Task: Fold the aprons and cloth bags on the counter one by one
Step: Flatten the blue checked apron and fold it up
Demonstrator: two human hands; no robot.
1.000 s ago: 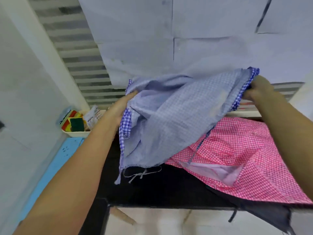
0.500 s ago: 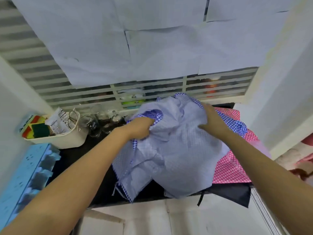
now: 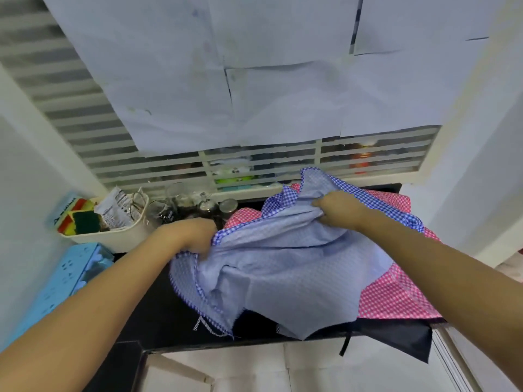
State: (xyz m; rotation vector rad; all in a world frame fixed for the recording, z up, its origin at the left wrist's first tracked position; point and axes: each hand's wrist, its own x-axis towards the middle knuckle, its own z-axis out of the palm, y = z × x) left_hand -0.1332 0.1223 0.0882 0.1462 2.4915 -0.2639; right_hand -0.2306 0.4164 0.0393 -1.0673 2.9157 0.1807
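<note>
A crumpled blue gingham apron (image 3: pixel 285 267) lies bunched over the black counter (image 3: pixel 158 312), its lower edge drooping past the front edge. My left hand (image 3: pixel 195 236) is closed on the apron's left edge by the darker blue checked trim. My right hand (image 3: pixel 336 209) grips a fold near the apron's top, further back. Under it lies a pink gingham apron (image 3: pixel 396 292), showing at the right and behind. A dark cloth (image 3: pixel 402 338) hangs off the counter's front right.
A cream tub (image 3: pixel 119 236) with sponges and packets stands at the back left. Glass jars (image 3: pixel 181 205) line the window sill behind my left hand. A light blue rack (image 3: pixel 65 281) sits at the left. White walls close both sides.
My hands have moved apart and lower, the left going left and down, the right staying back. The blue apron is spread wider and flatter over the counter than before.
</note>
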